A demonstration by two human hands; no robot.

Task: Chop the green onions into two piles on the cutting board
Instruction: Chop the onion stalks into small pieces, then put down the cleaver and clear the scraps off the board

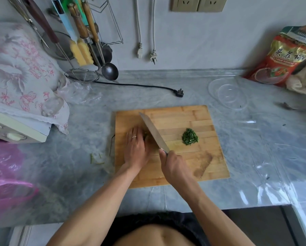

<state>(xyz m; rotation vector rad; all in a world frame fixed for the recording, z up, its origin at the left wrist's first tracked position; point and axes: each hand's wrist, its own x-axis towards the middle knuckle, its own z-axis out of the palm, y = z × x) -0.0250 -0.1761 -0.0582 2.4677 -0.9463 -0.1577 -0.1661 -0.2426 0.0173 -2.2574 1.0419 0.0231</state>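
- The right hand (173,164) is wrapped tight around the handle of a kitchen knife (153,131), fingers curled fully closed on it, at about 6 o'clock of the bamboo cutting board (184,119).
- The knife's blade runs from the hand toward 11 o'clock, its tip over the board's far left part.
- The left hand (136,148) lies palm down on the board's 9 o'clock side, just left of the blade, fingers together and bent over something small; a ring shows on one finger.
- What sits under those fingers is mostly hidden, with only a blurred bit of green against the blade.
- One pile of chopped green onions (190,136) rests at about 3 o'clock of the board's centre, well apart from both hands.
- Green onion scraps (95,158) lie on the grey marble counter (255,139), off the board's left edge toward 8 o'clock.
- A clear glass bowl (227,93) stands beyond the board at 1 o'clock.
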